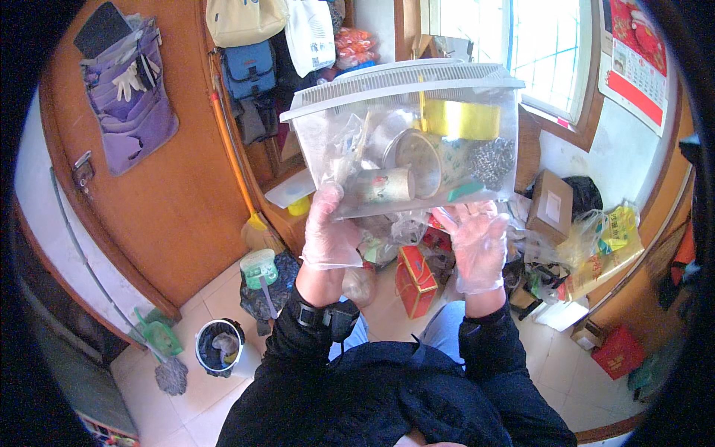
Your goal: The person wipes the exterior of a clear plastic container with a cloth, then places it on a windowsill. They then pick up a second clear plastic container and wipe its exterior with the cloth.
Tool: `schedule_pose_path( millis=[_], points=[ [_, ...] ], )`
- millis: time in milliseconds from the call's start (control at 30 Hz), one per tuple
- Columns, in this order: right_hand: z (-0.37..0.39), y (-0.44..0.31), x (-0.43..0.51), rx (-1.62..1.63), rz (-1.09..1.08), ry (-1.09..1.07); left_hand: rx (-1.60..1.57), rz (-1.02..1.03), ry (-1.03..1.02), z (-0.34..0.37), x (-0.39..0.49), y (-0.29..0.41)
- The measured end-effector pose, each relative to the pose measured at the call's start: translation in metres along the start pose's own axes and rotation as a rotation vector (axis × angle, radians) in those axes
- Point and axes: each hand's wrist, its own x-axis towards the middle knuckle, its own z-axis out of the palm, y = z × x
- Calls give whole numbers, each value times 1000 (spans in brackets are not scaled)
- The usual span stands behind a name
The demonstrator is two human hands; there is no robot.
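A clear plastic storage box (335, 151) with a slatted rim or lid is held up before me between both gloved hands. My left hand (329, 229), in a thin clear glove, grips its lower left corner. Beneath the lower right part, my right hand (475, 240), gloved alike, supports the bottom with its palm turned up. Through the wall I see a paper cup (385, 185) lying on its side, a round container (416, 162), a roll of yellow tape (462, 119), a tangle of small metal pieces (491, 162) and a green item (465, 191).
Plastic bags (603, 251), a cardboard box (550, 207) and a red gift box (416, 282) lie beyond and to the right. At left stand a lined waste bin (219, 347), a green dustpan (161, 333), a mop (170, 375) and a broom (258, 230) beside a wooden door (184, 223).
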Motion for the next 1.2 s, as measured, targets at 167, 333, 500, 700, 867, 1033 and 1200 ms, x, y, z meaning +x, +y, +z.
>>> schedule_pose_path(
  millis=[167, 333, 500, 700, 867, 1033, 1200],
  points=[
    [-21, -34, 9, -64, 84, -13, -17, -77, 83, -16, -4, 2],
    [-10, -70, 13, -535, 133, -178, -33, -109, 45, -25, -10, -6],
    [-10, -77, 11, -577, 177, -162, -10, -162, -10, -28, -12, -6],
    [-19, -71, 12, -492, 208, -117, 157, -183, -120, -19, -8, -6],
    [-8, -77, 15, -527, 210, -59, 226, -164, -219, -11, 0, 0],
    [10, -80, 25, -467, 221, -117, 156, -209, -261, -6, 9, 6],
    [26, -86, 29, -413, 236, -78, 160, -200, -313, 3, 13, 8]
  ],
)
